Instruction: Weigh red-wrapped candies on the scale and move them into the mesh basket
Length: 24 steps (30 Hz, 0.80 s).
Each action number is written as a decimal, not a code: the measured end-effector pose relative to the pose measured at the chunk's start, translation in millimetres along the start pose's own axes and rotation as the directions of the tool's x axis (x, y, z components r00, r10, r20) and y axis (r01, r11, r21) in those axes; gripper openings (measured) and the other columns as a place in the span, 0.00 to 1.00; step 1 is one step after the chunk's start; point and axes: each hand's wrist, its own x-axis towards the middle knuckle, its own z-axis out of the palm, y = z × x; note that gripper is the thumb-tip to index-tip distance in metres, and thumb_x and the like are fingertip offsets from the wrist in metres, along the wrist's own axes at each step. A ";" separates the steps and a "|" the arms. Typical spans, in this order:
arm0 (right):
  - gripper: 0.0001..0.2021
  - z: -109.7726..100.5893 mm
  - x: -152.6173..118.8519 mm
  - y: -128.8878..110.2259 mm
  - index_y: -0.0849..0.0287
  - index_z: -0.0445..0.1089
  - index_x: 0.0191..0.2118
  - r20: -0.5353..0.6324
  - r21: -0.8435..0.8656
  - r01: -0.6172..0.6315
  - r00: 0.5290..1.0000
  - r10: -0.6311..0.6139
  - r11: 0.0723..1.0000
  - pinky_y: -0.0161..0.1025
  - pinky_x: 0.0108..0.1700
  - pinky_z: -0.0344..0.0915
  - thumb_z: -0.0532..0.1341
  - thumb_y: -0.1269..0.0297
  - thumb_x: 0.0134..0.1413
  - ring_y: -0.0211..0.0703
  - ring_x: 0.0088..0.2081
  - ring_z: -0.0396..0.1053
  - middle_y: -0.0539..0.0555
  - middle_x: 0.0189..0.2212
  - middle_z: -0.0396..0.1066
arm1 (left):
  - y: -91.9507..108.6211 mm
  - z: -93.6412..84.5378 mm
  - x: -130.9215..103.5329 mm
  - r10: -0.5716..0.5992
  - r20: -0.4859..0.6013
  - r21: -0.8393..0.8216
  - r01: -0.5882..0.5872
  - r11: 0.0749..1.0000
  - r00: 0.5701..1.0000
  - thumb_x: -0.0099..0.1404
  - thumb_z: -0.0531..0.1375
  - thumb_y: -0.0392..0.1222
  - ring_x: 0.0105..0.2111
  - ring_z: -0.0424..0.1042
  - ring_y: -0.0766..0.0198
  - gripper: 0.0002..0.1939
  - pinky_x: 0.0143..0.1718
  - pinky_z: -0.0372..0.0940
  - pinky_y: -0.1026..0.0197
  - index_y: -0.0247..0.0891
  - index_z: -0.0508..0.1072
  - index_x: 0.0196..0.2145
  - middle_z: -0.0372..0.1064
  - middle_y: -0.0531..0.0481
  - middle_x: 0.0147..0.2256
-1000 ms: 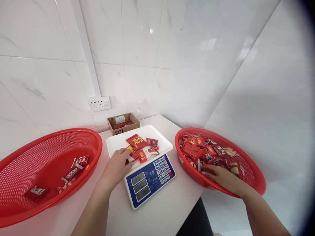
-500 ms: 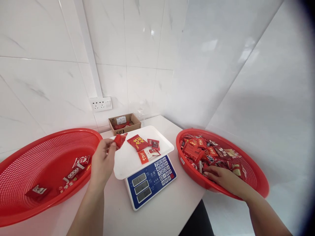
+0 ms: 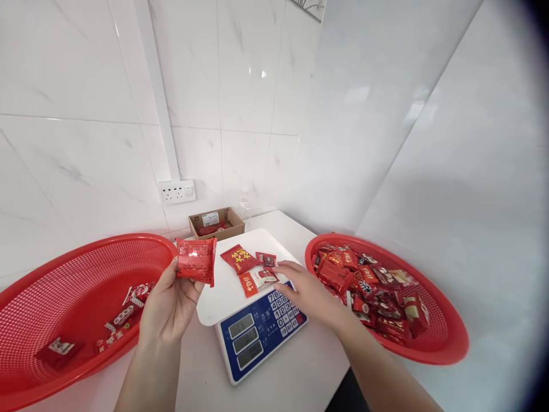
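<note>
My left hand [image 3: 174, 297] holds up a red snack packet [image 3: 196, 260] by its lower edge, left of the white scale pan [image 3: 218, 297]. Over the right side of the pan is my right hand [image 3: 306, 292], its fingers apart and nothing seen in them, close to a small dark red packet [image 3: 266, 260]. A larger red packet with yellow lettering [image 3: 239, 259], an orange-red packet [image 3: 248, 284] and a white and red packet [image 3: 263, 277] also lie on the pan. The blue keypad panel [image 3: 266, 326] is partly under my right hand.
At the left stands a red basket [image 3: 98, 243] with several packets inside. Another red basket [image 3: 446, 349] at the right holds many packets. Behind the scale, against the tiled wall, sits a cardboard box [image 3: 227, 232] with red packets.
My right hand has left the right basket and moved over the scale. My left hand has turned palm up, showing the packet's flat face. The view has tilted slightly.
</note>
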 end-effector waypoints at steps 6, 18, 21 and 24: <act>0.18 28.2 29.7 -13.4 0.60 0.70 0.52 0.102 -0.089 0.017 0.995 -0.008 0.996 0.45 0.58 0.60 0.56 0.59 0.60 0.50 0.59 0.62 0.61 0.57 0.66 | 4.1 1.6 -3.4 0.019 0.030 0.037 -0.020 0.999 0.999 0.72 0.43 0.35 0.27 0.76 0.66 0.21 0.20 0.69 0.69 0.36 0.71 0.51 0.78 0.43 0.40; 0.35 55.9 70.8 -36.0 0.52 0.56 0.64 0.165 -0.131 0.114 0.982 -0.092 0.985 0.66 0.63 0.37 0.56 0.40 0.55 0.66 0.68 0.33 0.60 0.68 0.43 | 2.1 -2.8 -3.2 0.012 0.046 -0.001 -0.012 1.000 0.999 0.71 0.46 0.34 0.30 0.77 0.66 0.19 0.28 0.74 0.67 0.34 0.77 0.36 0.78 0.45 0.36; 0.37 61.7 80.0 -32.1 0.53 0.54 0.65 0.234 -0.081 0.185 0.959 -0.161 0.980 0.70 0.61 0.34 0.53 0.38 0.55 0.70 0.67 0.34 0.62 0.68 0.44 | 1.3 -3.2 -3.1 -0.005 0.046 0.000 0.005 1.000 0.999 0.71 0.45 0.34 0.31 0.78 0.65 0.20 0.29 0.75 0.67 0.34 0.77 0.37 0.78 0.44 0.37; 0.32 61.3 81.7 -31.2 0.50 0.61 0.61 0.229 -0.039 0.260 0.942 -0.245 0.965 0.65 0.63 0.37 0.58 0.41 0.53 0.63 0.66 0.44 0.59 0.65 0.53 | 0.5 -4.7 -2.5 -0.004 0.075 0.007 0.004 1.000 0.997 0.71 0.45 0.35 0.30 0.78 0.65 0.20 0.28 0.74 0.67 0.33 0.77 0.37 0.78 0.43 0.38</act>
